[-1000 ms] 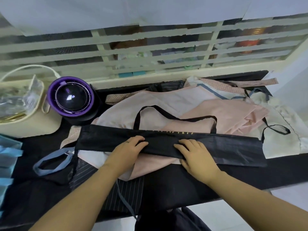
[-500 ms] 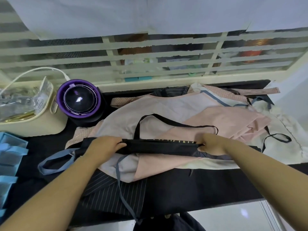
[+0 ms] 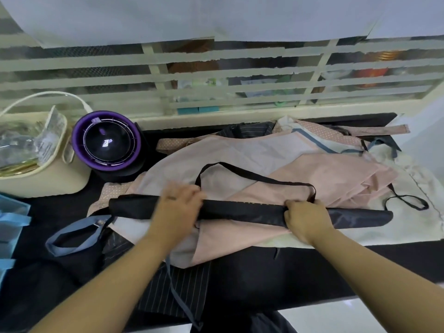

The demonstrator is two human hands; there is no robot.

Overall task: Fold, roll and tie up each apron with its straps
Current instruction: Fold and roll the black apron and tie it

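A black apron point(image 3: 242, 212), folded into a long narrow band, lies crosswise on a pile of pink aprons point(image 3: 312, 179). Its thin black neck strap point(image 3: 254, 175) loops away from me over the pink cloth. My left hand point(image 3: 179, 205) lies over the band left of centre, fingers curled around its far edge. My right hand point(image 3: 305, 218) clutches the band right of centre, near where the strap joins. Another black strap loop point(image 3: 406, 203) trails off at the right end.
A striped dark apron point(image 3: 177, 287) with grey-blue straps point(image 3: 69, 239) hangs over the black counter's near edge. A purple-rimmed round appliance point(image 3: 107, 140) and a cream basket point(image 3: 40, 169) stand at the back left. Blue items point(image 3: 9, 227) lie at the far left. A barred window is behind.
The black apron went from a wider flat strip to a narrower band. Both hands moved from pressing it flat to gripping it, and the left hand shifted back toward the centre.
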